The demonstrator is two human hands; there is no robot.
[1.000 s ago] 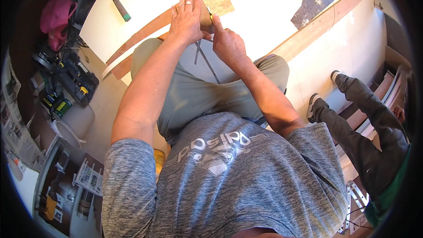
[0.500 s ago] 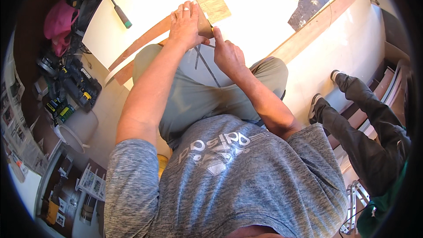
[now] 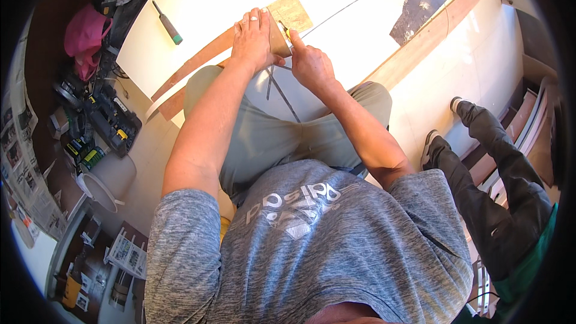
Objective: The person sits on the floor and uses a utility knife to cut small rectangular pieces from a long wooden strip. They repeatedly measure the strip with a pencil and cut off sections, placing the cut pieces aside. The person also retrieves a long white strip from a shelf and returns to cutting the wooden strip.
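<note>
A mottled grey T-shirt point(image 3: 342, 252) with pale print point(image 3: 296, 229) tops greenish trousers point(image 3: 255, 138).

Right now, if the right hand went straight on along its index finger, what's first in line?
Likely the light wooden board, just past the yellow tool in the right hand. Depth is unclear, so it might slide over the board rather than hit its edge.

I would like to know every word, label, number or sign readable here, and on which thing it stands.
Grey heathered fabric T-shirt: large pale lettering with an emblem across the chest; I do not copy its wording.
Printed newspaper sheets at the left: print too small and blurred to read.
I can make out no other text clearly.
</note>
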